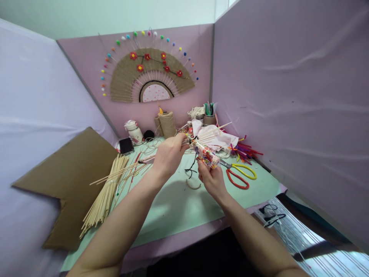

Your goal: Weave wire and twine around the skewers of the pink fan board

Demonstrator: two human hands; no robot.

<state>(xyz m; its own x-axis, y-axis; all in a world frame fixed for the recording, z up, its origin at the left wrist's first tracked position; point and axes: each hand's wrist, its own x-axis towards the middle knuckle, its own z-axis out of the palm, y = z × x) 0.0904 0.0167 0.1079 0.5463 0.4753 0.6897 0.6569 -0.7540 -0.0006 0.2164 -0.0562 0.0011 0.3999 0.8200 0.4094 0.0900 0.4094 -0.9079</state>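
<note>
My right hand is closed round the lower end of a small bundle wrapped in flower-patterned paper. Thin bamboo sticks fan out from the bundle's upper end, toward the back right. My left hand is closed in a pinch at that upper end, where a black cord hangs down toward the table. Both hands are held a little above the pale green table.
A pile of bamboo skewers lies left on the table, beside a brown cardboard sheet. Red-and-yellow scissors and coloured pipe cleaners lie right. Twine spools, a white jar and a fan decoration stand at the back.
</note>
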